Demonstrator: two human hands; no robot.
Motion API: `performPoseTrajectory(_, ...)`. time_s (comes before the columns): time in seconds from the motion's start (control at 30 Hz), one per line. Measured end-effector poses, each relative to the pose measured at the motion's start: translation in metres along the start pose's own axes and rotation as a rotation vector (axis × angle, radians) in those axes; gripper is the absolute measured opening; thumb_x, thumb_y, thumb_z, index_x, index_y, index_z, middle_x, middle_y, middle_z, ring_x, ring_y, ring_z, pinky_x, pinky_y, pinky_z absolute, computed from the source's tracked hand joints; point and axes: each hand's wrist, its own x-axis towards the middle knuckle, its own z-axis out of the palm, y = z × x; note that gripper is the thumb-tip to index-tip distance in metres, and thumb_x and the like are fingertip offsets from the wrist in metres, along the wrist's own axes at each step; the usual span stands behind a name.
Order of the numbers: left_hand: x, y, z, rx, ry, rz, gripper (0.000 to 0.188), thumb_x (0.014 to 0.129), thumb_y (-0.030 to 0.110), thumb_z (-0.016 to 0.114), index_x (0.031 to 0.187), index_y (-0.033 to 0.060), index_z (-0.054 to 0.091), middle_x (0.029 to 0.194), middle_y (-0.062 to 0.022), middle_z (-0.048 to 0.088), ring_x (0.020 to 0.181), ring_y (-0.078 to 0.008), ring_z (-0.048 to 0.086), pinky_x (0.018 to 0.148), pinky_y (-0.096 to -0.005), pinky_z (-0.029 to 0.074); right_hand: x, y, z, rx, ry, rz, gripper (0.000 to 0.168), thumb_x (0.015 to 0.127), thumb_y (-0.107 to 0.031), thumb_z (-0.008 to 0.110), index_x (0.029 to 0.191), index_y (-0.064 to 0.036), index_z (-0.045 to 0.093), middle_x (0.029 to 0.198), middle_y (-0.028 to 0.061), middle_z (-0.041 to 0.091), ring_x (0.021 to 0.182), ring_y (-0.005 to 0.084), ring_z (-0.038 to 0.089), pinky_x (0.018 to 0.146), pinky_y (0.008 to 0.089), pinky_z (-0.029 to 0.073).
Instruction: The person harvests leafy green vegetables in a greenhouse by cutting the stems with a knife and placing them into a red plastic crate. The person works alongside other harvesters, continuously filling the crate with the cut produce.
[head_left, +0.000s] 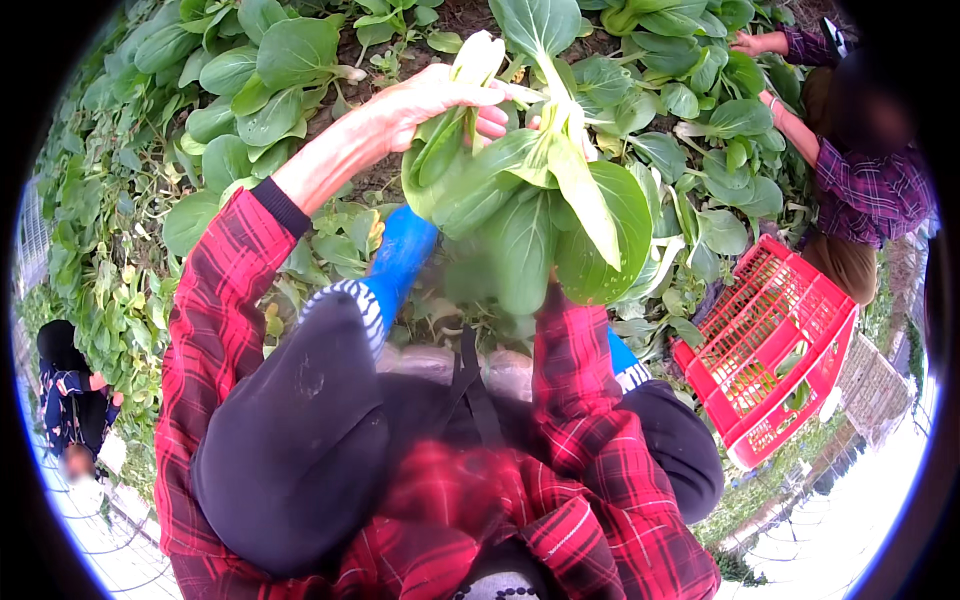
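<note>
My left hand (439, 105) reaches forward and grips a pak choi plant (478, 58), its pale stalk end pointing up and green leaves hanging below. Beside it my right hand (588, 147) is mostly hidden behind leaves. It holds a leafy pak choi bunch (564, 120) by the pale stalks, and large leaves droop from it over my right forearm. A yellowed leaf (589, 199) hangs at the front of this bunch. The two lots of leaves overlap, so I cannot tell where one ends.
Growing pak choi (296, 56) covers the ground ahead and on both sides. A red plastic crate (780, 337) stands tilted at my right, with some greens inside. Beyond it a co-worker (870, 180) in plaid reaches into the plants. Another person (67, 397) is far left. My blue boot (405, 251) is below my hands.
</note>
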Motion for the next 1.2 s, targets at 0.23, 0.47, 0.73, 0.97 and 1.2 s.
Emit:
performPoseTrajectory(0.23,0.006,-0.026,0.025,-0.032,-0.115,-0.025,0.049,0.073,0.015,0.072,0.116,0.0023,0.051,0.105,-0.0042,0.059,0.093,-0.0105,0.056,0.083,-0.0251,0.046,0.017,0.002,-0.036,-0.180,0.291,-0.211,0.028,0.080,-0.009,0.061,0.106,-0.004,0.052,0.086,0.0034,0.058,0.056,0.0052,0.051,0.048,0.0170,0.043)
performPoseTrajectory(0.47,-0.012,-0.026,0.000,0.222,-0.022,-0.075,0.044,0.061,0.007,0.071,0.101,-0.0006,0.057,0.089,-0.0062,0.062,0.080,-0.0108,0.057,0.077,-0.0243,0.046,0.008,-0.010,-0.008,-0.886,0.146,-0.139,0.028,0.068,-0.002,0.066,0.093,-0.002,0.054,0.078,0.0015,0.060,0.056,0.0032,0.049,0.047,0.0149,0.037)
performPoseTrajectory(0.73,-0.036,-0.016,-0.004,-0.178,-0.100,-0.113,0.052,0.067,0.001,0.062,0.116,-0.0042,0.044,0.095,-0.0110,0.057,0.077,-0.0156,0.056,0.067,-0.0257,0.047,0.014,-0.029,-0.019,-1.305,0.078,-0.360,0.026,0.070,-0.007,0.066,0.091,0.000,0.053,0.078,0.0047,0.058,0.067,0.0110,0.057,0.064,0.0244,0.046)
performPoseTrajectory(0.97,-0.056,-0.022,0.009,-0.418,-0.078,-0.105,0.059,0.080,0.021,0.052,0.129,-0.0056,0.034,0.089,-0.0056,0.052,0.071,-0.0092,0.046,0.063,-0.0198,0.041,0.008,-0.056,0.024,-2.134,-0.104,-1.119,0.028,0.072,-0.012,0.071,0.092,-0.001,0.056,0.075,0.0119,0.055,0.068,0.0296,0.054,0.063,0.0350,0.044)
performPoseTrajectory(1.2,-0.044,-0.050,0.025,-0.667,-0.129,0.067,0.052,0.078,0.020,0.056,0.122,-0.0035,0.040,0.080,-0.0039,0.052,0.063,-0.0098,0.050,0.057,-0.0194,0.043,-0.022,0.007,0.018,-2.088,0.106,-1.055,0.019,0.072,-0.004,0.067,0.083,-0.002,0.052,0.067,0.0139,0.054,0.057,0.0294,0.057,0.050,0.0343,0.046)
